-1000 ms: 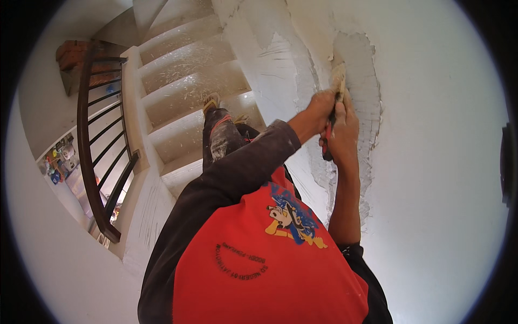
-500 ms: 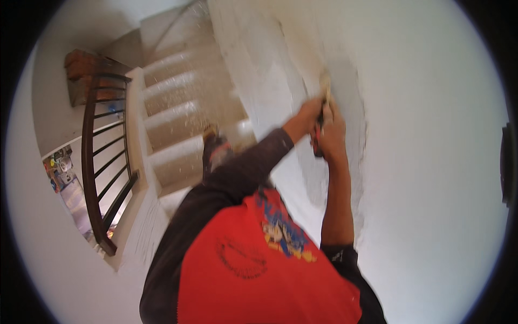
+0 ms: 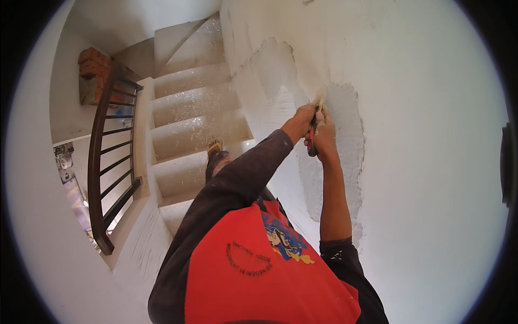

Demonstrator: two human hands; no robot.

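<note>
Both hands are steadying a scraper [image 3: 312,144] against the wall [image 3: 431,162] beside the stairs [image 3: 181,116].

The right hand [image 3: 325,139] is wrapping its fingers round the red-and-black handle, whose butt is poking out below, while the left hand [image 3: 303,120] is closing its fingers farther up, near the pale blade [image 3: 321,100]; single fingertips are too small to make out. The blade is pointing up the wall, by the upper left of a rough grey patch [image 3: 345,135], though whether its tip is truly touching is hard to tell from here. Good strokes are probably depending on a low blade angle, the upper hand steering and the lower one pushing, with light, even pressure sparing the surface from gouges.
</note>
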